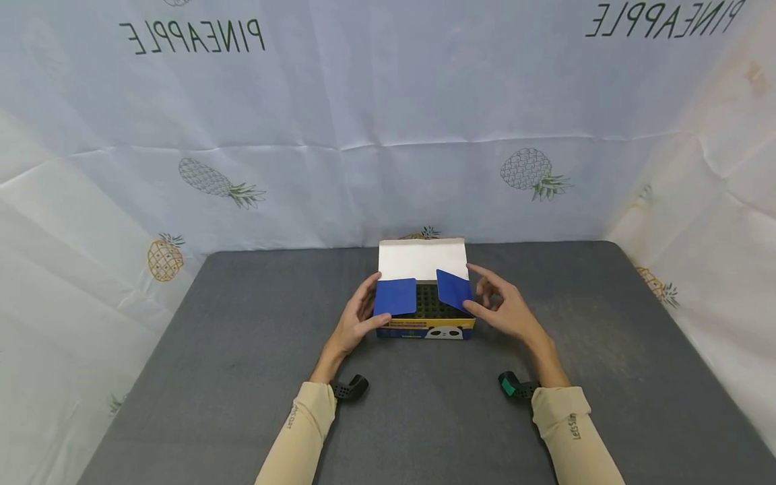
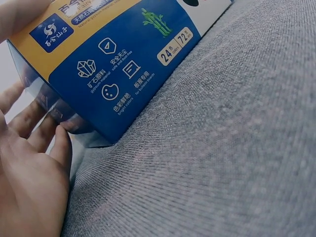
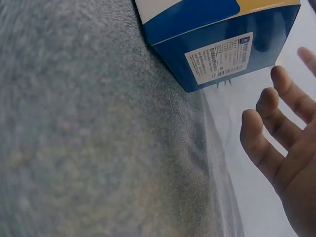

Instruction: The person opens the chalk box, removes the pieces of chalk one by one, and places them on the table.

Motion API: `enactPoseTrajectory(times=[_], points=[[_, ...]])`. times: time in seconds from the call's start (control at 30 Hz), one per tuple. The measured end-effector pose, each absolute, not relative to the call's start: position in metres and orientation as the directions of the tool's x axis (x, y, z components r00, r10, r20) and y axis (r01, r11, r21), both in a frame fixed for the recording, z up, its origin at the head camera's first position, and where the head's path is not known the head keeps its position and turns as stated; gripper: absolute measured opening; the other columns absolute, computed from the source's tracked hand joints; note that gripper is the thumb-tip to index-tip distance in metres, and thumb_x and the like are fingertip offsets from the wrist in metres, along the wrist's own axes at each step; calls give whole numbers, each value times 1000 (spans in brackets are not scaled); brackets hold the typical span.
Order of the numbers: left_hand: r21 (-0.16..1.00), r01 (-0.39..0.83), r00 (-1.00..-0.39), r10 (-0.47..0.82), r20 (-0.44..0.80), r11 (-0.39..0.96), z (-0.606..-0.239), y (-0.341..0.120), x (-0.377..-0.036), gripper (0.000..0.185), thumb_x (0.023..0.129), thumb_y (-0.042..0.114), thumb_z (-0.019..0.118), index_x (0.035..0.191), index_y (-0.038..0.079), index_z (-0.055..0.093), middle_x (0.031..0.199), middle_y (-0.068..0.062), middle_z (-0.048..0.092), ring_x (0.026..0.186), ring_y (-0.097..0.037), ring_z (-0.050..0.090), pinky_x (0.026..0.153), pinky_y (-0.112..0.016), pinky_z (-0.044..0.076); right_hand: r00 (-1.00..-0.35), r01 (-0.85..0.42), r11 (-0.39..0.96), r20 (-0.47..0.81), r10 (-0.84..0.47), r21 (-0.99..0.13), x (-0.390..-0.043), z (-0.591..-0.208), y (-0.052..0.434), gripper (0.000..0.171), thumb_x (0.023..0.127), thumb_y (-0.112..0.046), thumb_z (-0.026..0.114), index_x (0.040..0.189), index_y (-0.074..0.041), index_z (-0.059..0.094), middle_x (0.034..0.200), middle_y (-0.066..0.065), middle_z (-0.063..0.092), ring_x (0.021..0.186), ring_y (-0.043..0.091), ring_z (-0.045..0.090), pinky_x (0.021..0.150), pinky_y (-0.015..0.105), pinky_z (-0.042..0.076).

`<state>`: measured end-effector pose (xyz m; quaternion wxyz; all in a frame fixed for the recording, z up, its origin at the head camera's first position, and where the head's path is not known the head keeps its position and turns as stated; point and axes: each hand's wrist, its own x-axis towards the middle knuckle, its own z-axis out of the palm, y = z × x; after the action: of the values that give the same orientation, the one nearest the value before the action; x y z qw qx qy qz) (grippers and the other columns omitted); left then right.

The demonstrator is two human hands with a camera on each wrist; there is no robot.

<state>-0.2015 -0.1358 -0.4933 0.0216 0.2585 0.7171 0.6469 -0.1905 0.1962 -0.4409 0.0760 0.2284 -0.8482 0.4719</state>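
A blue and yellow cardboard chalk box (image 1: 424,328) with a panda on its front stands on the table, its white-lined lid (image 1: 422,259) raised at the back. Between the left blue flap (image 1: 395,297) and the tilted right blue flap (image 1: 453,289) shows a dark insert (image 1: 428,303) with rows of holes. My left hand (image 1: 353,325) grips the box's left end, thumb at the front edge and fingers along the side. At the right end, my right hand (image 1: 508,311) has its thumb at the right flap and its index finger stretched towards the lid; its other fingers are apart from the box.
The box stands near the back edge of a grey cloth-covered table (image 1: 424,417). Behind it hangs a pale curtain (image 1: 388,188) printed with pineapples, which also runs down both sides. Each wrist wears a black strap.
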Motion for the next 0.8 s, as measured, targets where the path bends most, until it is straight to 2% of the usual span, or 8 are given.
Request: enactPoseTrajectory(times=[0.23, 0.4, 0.63, 0.8], points=[[939, 343, -866, 395, 307, 21, -495, -135, -201, 84, 94, 20, 71, 164, 12, 24, 169, -20, 22, 158, -41, 20, 126, -63, 19, -877, -449, 416, 300, -375, -791, -201, -463, 208, 80, 85, -2, 78, 156, -6, 41, 96, 19, 57, 69, 18, 48, 57, 26, 41], [942, 335, -866, 399, 302, 15, -496, -135, -203, 84, 94, 21, 72, 164, 14, 24, 170, -18, 22, 158, -39, 18, 127, -62, 18, -876, -440, 434, 267, -402, -786, -203, -465, 210, 81, 88, -12, 79, 158, -12, 40, 93, 11, 59, 68, 11, 49, 63, 27, 41], [946, 325, -861, 413, 296, 1, -497, -136, -205, 85, 94, 20, 71, 164, 14, 23, 170, -18, 20, 159, -38, 15, 129, -59, 16, -882, -414, 514, 190, -432, -751, -204, -465, 209, 79, 91, -26, 78, 159, -16, 39, 94, 6, 58, 65, 8, 47, 59, 27, 42], [947, 322, -864, 409, 293, 2, -496, -136, -205, 84, 95, 20, 71, 163, 12, 24, 170, -20, 19, 159, -41, 15, 128, -62, 16, -896, -366, 542, 128, -425, -756, -205, -465, 207, 78, 91, -29, 78, 158, -21, 40, 91, 5, 59, 62, 10, 48, 57, 27, 42]])
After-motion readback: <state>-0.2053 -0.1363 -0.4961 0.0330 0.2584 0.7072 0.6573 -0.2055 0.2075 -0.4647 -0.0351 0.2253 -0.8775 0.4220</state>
